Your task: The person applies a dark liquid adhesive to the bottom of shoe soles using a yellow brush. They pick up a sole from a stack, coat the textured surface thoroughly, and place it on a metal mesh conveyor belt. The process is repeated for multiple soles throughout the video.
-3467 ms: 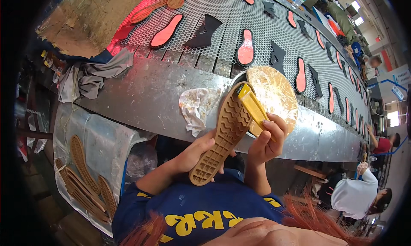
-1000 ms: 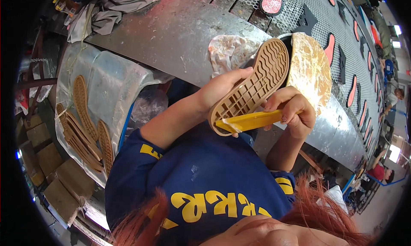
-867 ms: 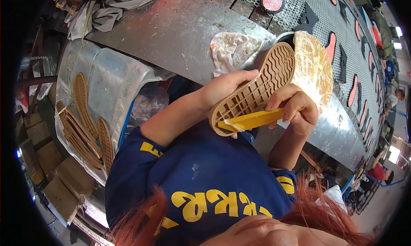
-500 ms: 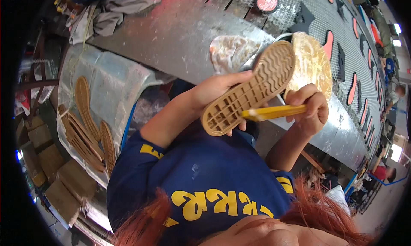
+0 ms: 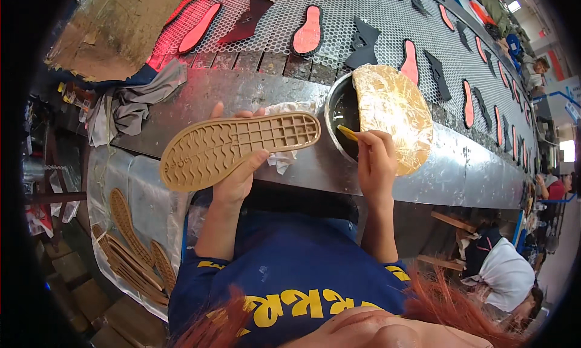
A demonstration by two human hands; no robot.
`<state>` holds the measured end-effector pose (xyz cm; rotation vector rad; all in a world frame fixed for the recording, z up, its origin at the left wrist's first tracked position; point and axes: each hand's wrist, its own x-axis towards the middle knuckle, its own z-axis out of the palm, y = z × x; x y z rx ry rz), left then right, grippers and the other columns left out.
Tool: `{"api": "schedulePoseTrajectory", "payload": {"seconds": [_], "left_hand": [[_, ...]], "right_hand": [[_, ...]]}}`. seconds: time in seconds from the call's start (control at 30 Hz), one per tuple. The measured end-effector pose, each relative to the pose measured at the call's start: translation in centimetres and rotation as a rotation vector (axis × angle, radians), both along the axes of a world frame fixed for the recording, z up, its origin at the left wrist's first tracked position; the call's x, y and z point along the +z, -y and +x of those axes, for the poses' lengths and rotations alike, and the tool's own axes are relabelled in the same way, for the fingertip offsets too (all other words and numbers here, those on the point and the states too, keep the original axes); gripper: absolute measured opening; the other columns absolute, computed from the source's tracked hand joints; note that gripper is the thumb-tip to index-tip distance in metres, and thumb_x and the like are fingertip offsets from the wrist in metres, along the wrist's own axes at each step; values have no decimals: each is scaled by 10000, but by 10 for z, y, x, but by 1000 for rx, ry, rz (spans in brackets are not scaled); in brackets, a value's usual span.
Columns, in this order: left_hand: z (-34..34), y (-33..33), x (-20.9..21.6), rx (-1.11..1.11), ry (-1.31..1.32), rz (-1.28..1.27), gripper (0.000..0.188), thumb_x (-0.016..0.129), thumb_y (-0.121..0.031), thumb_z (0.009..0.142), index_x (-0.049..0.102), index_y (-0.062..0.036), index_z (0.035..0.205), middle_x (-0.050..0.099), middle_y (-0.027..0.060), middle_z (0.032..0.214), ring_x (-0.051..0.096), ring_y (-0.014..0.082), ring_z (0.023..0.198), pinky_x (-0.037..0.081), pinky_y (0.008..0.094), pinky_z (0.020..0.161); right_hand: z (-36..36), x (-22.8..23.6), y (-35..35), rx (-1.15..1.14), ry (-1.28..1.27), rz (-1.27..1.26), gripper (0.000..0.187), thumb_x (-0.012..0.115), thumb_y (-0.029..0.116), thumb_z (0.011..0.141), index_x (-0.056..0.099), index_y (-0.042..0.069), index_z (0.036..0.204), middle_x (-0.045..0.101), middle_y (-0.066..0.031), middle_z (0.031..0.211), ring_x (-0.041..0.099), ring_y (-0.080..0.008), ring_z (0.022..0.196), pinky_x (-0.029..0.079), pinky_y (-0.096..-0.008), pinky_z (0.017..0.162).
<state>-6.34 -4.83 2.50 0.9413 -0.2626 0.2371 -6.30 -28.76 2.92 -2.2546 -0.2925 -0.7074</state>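
Note:
A tan rubber shoe sole point(image 5: 242, 141), treaded side up, lies across my left hand point(image 5: 239, 175). The thumb presses on its edge, and fingertips show beyond the far side. My right hand point(image 5: 376, 160) pinches a yellow-handled brush point(image 5: 347, 132). The brush's tip end reaches down into a round metal pot point(image 5: 333, 109) of dark liquid, so the bristles are hidden. A gold, crinkled cover point(image 5: 399, 118) lies over the right part of the pot. Behind my left hand, a crumpled whitish sheet point(image 5: 284, 160) lies on the metal table edge.
Beyond the metal ledge point(image 5: 242, 88) runs a perforated conveyor with pink insoles point(image 5: 307, 32) and black cut pieces point(image 5: 363, 42). Several tan soles point(image 5: 130, 227) lie on a plastic-covered surface at the left. A grey cloth point(image 5: 142, 100) hangs over the ledge's left end. Other people are at the far right.
The sole has swung left and turned nearly level in my left hand. My right hand has moved the brush off the sole and into the pot. The view has shifted too.

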Motion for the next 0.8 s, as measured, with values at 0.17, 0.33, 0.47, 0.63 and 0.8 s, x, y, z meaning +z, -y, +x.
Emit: {"api": "schedulePoseTrajectory", "payload": {"seconds": [0.17,0.33,0.47,0.63,0.8], "left_hand": [[-7,4,-3,16,55,91,874,662,108,755,160,-133,1428,431,136,1281,405,309,1281,370,461,1058],[-9,10,4,91,159,271,819,648,128,747,220,-146,1390,405,176,1300,377,361,1296,360,497,1058],[-13,13,13,128,195,397,784,632,146,750,239,-143,1364,401,189,1299,388,356,1288,380,483,1052],[-17,19,17,153,174,480,768,621,156,753,251,-147,1353,406,186,1293,390,343,1289,391,467,1052],[-17,29,26,143,155,556,758,623,153,754,257,-149,1345,403,179,1291,391,335,1290,398,459,1047]], "right_hand": [[0,5,-1,-73,-56,119,196,630,-35,809,649,24,995,584,-119,871,593,-248,749,474,-318,650],[8,-2,1,-23,-73,-20,169,658,-16,802,666,33,964,571,-96,821,577,-190,686,456,-290,576],[2,7,-1,-34,-7,129,143,632,-11,835,662,30,969,558,-102,829,569,-181,722,460,-274,590],[-2,-4,9,13,-112,527,114,539,17,911,571,-3,1019,535,-118,1000,570,-156,784,483,-256,612],[-5,1,9,128,23,1009,161,478,109,961,426,24,1088,509,-155,1115,538,-161,942,491,-267,757]]}}
